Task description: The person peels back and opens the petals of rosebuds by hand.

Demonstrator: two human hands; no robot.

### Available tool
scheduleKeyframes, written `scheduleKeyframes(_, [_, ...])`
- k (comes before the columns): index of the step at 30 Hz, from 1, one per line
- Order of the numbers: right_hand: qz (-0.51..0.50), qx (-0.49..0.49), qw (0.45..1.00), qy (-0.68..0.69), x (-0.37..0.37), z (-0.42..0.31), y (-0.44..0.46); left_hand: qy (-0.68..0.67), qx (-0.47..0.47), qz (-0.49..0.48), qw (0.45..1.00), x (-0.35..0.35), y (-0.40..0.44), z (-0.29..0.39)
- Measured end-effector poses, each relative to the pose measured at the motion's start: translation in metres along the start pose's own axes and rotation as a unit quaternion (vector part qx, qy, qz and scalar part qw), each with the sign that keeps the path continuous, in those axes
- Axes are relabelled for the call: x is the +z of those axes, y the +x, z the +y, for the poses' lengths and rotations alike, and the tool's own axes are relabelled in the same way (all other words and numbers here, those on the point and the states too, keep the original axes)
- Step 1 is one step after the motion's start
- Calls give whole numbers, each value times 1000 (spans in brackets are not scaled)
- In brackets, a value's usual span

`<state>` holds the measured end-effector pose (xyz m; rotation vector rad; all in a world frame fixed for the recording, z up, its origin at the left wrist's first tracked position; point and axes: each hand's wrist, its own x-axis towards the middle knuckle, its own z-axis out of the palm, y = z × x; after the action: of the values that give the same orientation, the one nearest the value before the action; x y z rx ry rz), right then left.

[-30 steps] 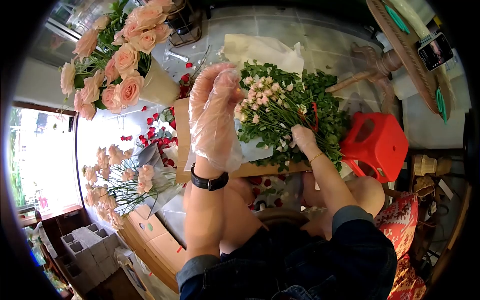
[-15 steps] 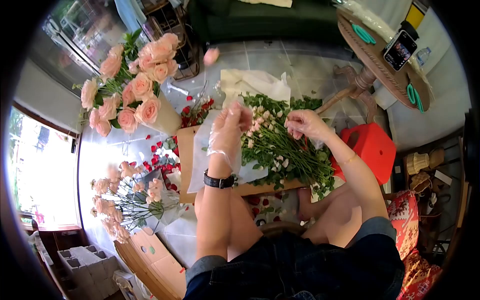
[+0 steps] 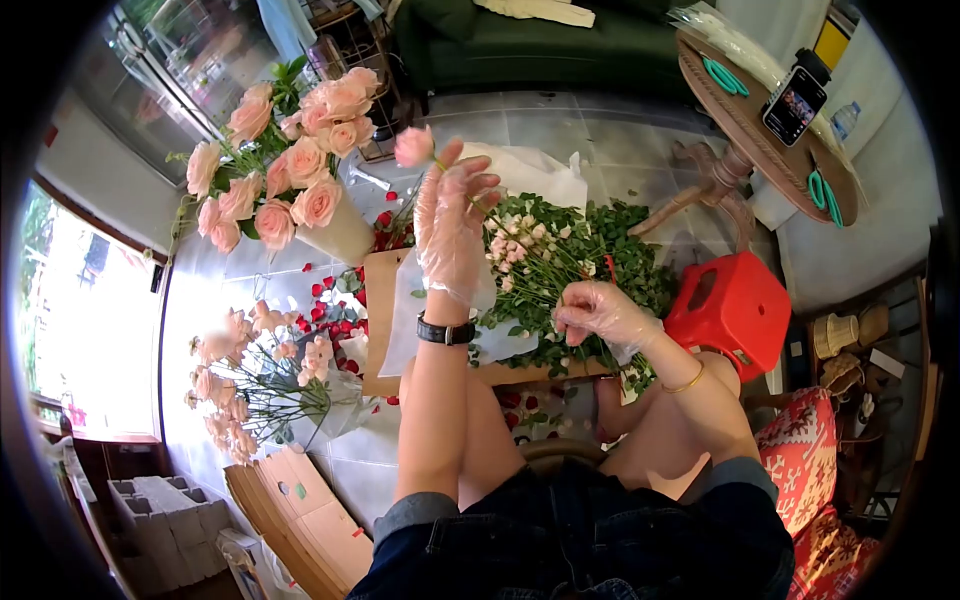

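Observation:
A single pink rose (image 3: 414, 147) rises at the fingertips of my left hand (image 3: 450, 225), its stem passing between the thumb and fingers. Clear plastic gloves cover both hands. My right hand (image 3: 605, 318) is closed, thumb against curled fingers, over the lower stems of a heap of green stems (image 3: 560, 250); what it pinches, if anything, is hidden. Small pale pink roses (image 3: 512, 240) lie on that heap. Beneath the left hand, a white sheet (image 3: 405, 320) rests on brown cardboard (image 3: 381, 290).
A vase (image 3: 345, 232) of large pink roses stands at left, with more pink roses (image 3: 230, 375) below. Red petals (image 3: 335, 310) litter the floor. A red stool (image 3: 730, 310) is at right, under a wooden table (image 3: 730, 110) with green scissors (image 3: 822, 195) and a phone (image 3: 795, 105).
The pink rose has come lower, and my left hand's fingers now point up beside it. My right hand has moved down and slightly left, away from the rose heads.

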<state>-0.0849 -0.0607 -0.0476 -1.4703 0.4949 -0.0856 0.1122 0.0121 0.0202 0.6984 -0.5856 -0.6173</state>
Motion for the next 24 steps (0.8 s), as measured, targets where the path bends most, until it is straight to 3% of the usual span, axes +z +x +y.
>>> scheduleKeyframes(2, [-12, 72, 996, -50, -3, 4, 2, -2, -4, 20, 1000, 1, 0, -1])
scheduleKeyframes(4, [-23, 87, 992, -86, -13, -3, 1, -25, -44, -26, 998, 3, -5, -2])
scheduleKeyframes(5, [-2, -85, 949, -304, -23, -7, 3, -4, -87, -4, 996, 6, -7, -3])
scheduleKeyframes(6, [19, -248, 831, -497, -32, -11, 5, -4, -92, -3, 996, 10, -10, -5])
scheduleKeyframes(8, [145, -246, 835, -470, -25, -60, -2, 1, -149, -43, 988, 19, -17, -11])
scheduleKeyframes(10, [261, -245, 869, -342, -19, -83, -7, -3, -166, -46, 985, 30, -27, -16])
scheduleKeyframes(11, [290, -281, 858, -316, -18, -91, -9, 13, -195, -46, 980, 34, -32, -18])
scheduleKeyframes(12, [295, -275, 859, -316, -17, -95, -11, 30, -222, -45, 973, 37, -36, -23])
scheduleKeyframes(14, [324, -380, 811, -304, -16, -96, -15, 34, -247, -53, 967, 40, -44, -34])
scheduleKeyframes(18, [315, -421, 793, -307, -18, -88, -19, 70, -271, -86, 956, 47, -63, -46])
scheduleKeyframes(24, [307, -377, 806, -338, -29, -83, -28, 57, -285, -86, 953, 60, -70, -50])
